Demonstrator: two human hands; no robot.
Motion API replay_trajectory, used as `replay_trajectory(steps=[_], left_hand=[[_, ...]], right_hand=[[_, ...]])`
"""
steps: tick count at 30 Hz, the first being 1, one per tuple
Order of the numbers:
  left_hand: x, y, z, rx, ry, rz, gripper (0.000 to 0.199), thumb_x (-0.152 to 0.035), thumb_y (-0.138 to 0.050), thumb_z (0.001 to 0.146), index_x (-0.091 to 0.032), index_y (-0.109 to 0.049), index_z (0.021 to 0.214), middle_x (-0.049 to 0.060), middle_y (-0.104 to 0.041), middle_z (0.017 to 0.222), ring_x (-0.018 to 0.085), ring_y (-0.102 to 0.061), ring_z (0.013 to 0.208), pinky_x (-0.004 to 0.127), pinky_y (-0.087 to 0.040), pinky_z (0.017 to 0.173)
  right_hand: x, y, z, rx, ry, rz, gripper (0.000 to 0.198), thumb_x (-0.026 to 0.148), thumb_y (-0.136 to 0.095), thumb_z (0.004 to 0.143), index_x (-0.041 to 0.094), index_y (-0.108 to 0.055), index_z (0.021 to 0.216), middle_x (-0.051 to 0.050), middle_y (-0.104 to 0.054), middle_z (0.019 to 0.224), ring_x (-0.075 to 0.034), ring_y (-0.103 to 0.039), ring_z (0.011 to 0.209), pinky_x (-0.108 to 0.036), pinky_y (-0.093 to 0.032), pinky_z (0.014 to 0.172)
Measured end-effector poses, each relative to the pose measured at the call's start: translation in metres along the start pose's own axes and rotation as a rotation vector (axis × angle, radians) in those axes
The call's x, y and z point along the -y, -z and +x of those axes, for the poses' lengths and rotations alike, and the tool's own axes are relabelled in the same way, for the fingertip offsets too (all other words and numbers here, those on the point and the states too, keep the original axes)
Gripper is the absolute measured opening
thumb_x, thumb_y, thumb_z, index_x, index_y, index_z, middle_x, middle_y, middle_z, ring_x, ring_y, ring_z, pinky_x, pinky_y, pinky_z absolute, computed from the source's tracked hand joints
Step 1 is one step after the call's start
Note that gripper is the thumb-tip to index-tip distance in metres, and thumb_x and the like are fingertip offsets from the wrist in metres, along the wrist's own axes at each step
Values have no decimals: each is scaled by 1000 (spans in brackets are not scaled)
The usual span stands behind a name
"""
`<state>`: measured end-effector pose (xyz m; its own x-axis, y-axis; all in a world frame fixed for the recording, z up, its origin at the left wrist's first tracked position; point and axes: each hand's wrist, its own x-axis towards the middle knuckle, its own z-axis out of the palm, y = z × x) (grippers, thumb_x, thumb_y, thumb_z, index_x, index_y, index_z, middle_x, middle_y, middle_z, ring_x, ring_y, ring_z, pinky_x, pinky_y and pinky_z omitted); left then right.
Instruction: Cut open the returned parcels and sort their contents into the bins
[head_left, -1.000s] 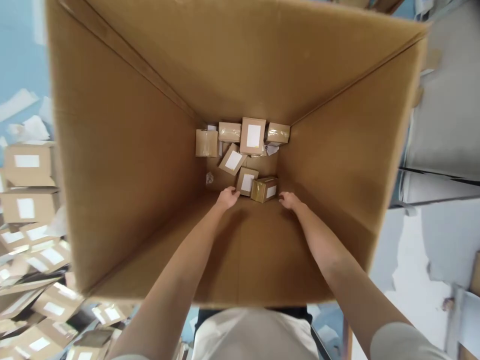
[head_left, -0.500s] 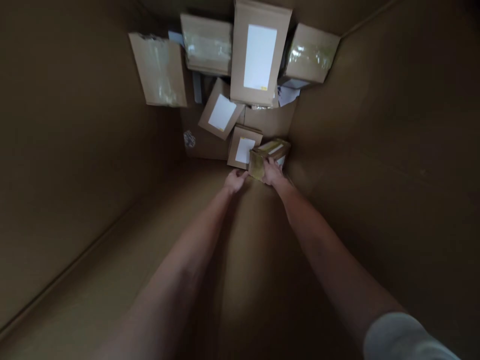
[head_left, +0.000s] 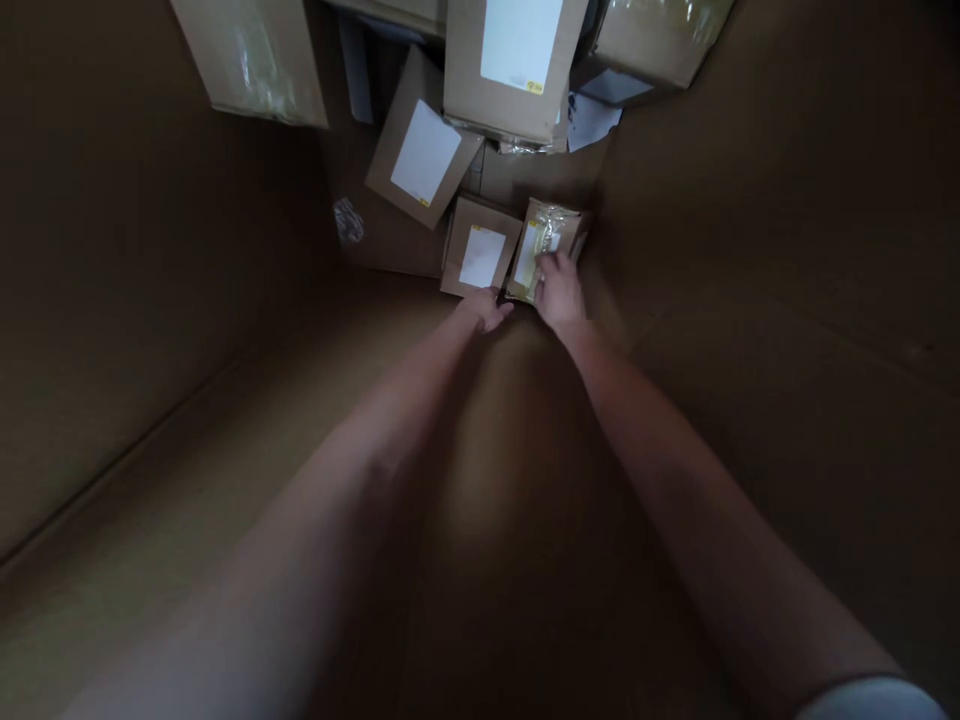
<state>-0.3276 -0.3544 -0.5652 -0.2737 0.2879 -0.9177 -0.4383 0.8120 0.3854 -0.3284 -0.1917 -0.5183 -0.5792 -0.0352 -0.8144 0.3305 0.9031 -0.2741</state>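
I'm reaching both arms down inside one big carton (head_left: 787, 300), and one pale sleeve (head_left: 862, 697) is showing at my right elbow. My left hand (head_left: 486, 308) is lying at the near edge of a labelled box (head_left: 482, 248), its thumb standing off to the right; its fingers are partly hidden, so I can't tell whether they're pinching anything. My right hand (head_left: 559, 288) is bending its fingers over the near right part of a taped box (head_left: 546, 235), touching it, though I can't tell how firmly they're closing. These two boxes are sitting side by side on the carton's bottom, near its right wall. I'm counting seven small boxes in all: beyond these two, one slanted box (head_left: 425, 145) is lying askew, and four more are standing farther off: a left box (head_left: 251, 60), a box cut off at the top edge (head_left: 405, 10), a tall box (head_left: 517, 70) with a white label, and a right box (head_left: 660, 40). One clear scrap (head_left: 347, 220) is lying at the left, and one torn paper (head_left: 592, 122) is poking out beneath the right box. Compared with half a second ago, the taped box is now showing its label upward and pointing lengthwise away from me, and my view is sitting closer in.
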Motion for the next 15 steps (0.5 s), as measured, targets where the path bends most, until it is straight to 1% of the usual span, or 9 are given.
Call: replay_trajectory(steps=[2,4,5,7,9,10,12,14,15], left_hand=[[-1,6,-10,50,10,59,52,-40,-59,85,-11,-53,127,16,-62,123,30,-53,122,39,-38,105],[4,12,-21,33,34,73,50,-40,-56,86,-12,-53,128,15,-63,122,28,-55,120,37,-39,104],[9,14,-25,20,60,71,50,-40,-56,87,-13,-53,128,14,-63,122,27,-55,119,35,-39,103],[21,17,-32,1,120,61,49,-41,-56,87,-13,-55,127,14,-63,121,25,-56,118,34,-40,103],[35,17,-38,-7,170,53,48,-41,-57,86,-13,-56,126,14,-64,121,25,-56,117,34,-40,103],[41,17,-40,-9,193,56,48,-40,-57,86,-13,-56,126,14,-64,120,25,-57,117,35,-40,102],[49,14,-45,0,235,74,48,-40,-56,87,-13,-57,126,15,-64,120,26,-57,116,36,-41,101],[52,12,-49,20,257,99,47,-41,-54,87,-13,-57,125,16,-64,121,27,-57,116,37,-42,100],[51,10,-51,30,258,109,47,-42,-54,88,-13,-58,125,16,-63,121,28,-57,116,37,-42,100]], right_hand=[[-10,23,30,-38,-63,-23,51,16,-49,89,12,-39,139,-15,-34,143,-33,-29,136,-51,-34,108],[-17,40,56,17,-48,-51,60,17,-55,87,10,-34,142,-16,-27,150,-35,-21,140,-53,-29,110],[-20,46,67,59,-33,-68,66,17,-57,86,9,-29,145,-18,-21,153,-35,-16,142,-53,-25,111],[-26,49,84,152,-42,-98,79,19,-60,84,6,-17,149,-22,-14,155,-35,-12,143,-51,-22,112],[-32,45,91,226,-89,-125,83,25,-60,85,1,-12,148,-27,-14,153,-36,-15,142,-48,-23,111],[-35,41,91,249,-118,-144,82,30,-59,85,-1,-14,147,-28,-17,151,-36,-17,141,-47,-25,109],[-41,33,85,253,-164,-200,77,38,-57,85,-3,-26,143,-29,-22,148,-39,-20,139,-51,-26,106],[-46,27,77,214,-203,-242,71,40,-62,83,0,-39,136,-27,-24,148,-41,-21,139,-57,-26,105],[-47,26,74,193,-222,-245,68,38,-67,80,4,-43,133,-25,-26,148,-40,-24,138,-58,-28,105]])
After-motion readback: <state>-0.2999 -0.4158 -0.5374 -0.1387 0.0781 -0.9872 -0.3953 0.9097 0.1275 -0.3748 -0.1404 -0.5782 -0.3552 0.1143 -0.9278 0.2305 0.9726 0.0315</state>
